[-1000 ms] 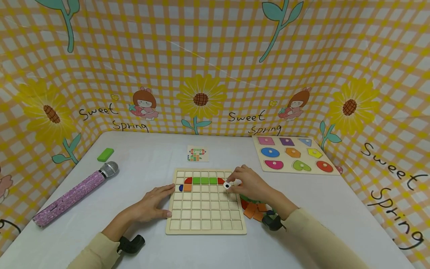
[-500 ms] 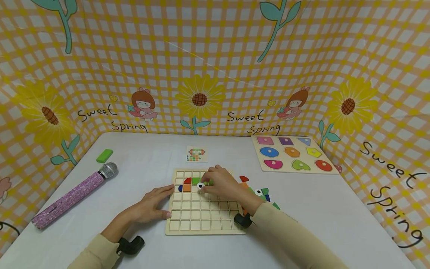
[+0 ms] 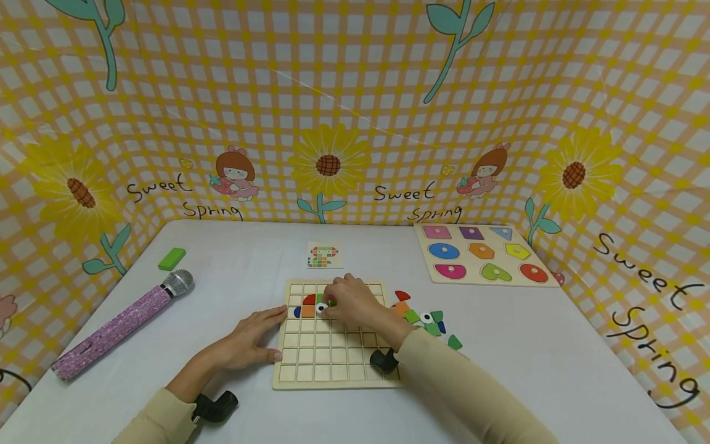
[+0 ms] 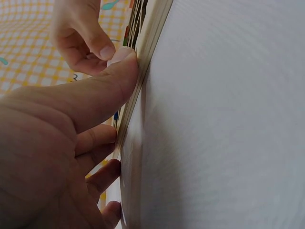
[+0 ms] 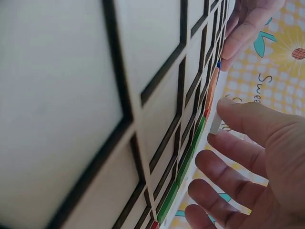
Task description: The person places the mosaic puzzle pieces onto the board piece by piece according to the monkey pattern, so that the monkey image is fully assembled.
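My right hand [image 3: 355, 303] pinches a white tile with a black eye dot [image 3: 322, 308] between thumb and forefinger, over the upper left of the wooden grid board [image 3: 339, 374]. In the right wrist view the tile [image 5: 216, 125] shows edge-on at the board's surface. Beside it sit an orange square [image 3: 308, 311], a red quarter-round piece [image 3: 309, 300] and a blue piece [image 3: 297, 312]. Green squares in the top row lie partly hidden under my right hand. My left hand [image 3: 246, 342] rests at the board's left edge, thumb and fingertips touching it with fingers extended.
Loose colored pieces [image 3: 435, 328], including another eye tile [image 3: 426, 317], lie right of the board. A pattern card [image 3: 325, 254] lies behind it. A shape puzzle [image 3: 482, 253] is at back right; a pink microphone [image 3: 119, 330] and green block [image 3: 172, 259] are at left.
My right hand has carried the eye tile leftward across the board to beside the orange square. The loose pieces on the right have come into view. My left hand has stayed in place.
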`<state>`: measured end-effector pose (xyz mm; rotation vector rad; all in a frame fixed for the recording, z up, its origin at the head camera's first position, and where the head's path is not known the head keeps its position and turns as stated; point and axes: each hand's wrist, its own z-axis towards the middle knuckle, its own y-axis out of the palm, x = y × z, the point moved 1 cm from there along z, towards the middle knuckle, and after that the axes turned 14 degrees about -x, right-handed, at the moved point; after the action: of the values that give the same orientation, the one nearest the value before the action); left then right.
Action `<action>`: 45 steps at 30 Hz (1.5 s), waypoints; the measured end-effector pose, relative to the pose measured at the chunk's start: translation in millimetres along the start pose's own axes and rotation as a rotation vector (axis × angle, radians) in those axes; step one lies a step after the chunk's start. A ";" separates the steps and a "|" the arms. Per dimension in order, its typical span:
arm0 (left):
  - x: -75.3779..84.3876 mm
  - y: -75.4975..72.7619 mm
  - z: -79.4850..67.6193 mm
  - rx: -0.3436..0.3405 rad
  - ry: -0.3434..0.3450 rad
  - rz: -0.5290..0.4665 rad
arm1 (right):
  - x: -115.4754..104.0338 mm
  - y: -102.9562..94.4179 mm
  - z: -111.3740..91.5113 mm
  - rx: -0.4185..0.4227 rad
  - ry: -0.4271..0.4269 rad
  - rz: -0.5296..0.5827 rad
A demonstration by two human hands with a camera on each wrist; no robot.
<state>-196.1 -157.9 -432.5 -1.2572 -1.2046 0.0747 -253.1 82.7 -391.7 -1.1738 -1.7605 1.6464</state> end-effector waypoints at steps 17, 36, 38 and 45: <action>-1.3 -1.2 -0.2 0.003 -0.001 0.004 | 3.6 5.4 6.3 -0.014 -0.008 -0.099; -0.4 -0.8 -0.5 -0.006 0.008 0.008 | 24.4 -16.2 -30.7 0.102 -0.050 0.056; -0.9 -0.2 -0.5 -0.005 0.015 0.011 | 31.4 -18.8 -38.0 0.119 -0.039 0.048; -0.3 0.0 -0.6 -0.009 0.008 0.003 | 64.6 -24.8 -67.8 0.135 0.018 0.072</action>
<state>-195.8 -158.5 -432.6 -1.2662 -1.1972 0.0661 -239.9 176.1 -369.8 -1.1987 -1.5858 1.7608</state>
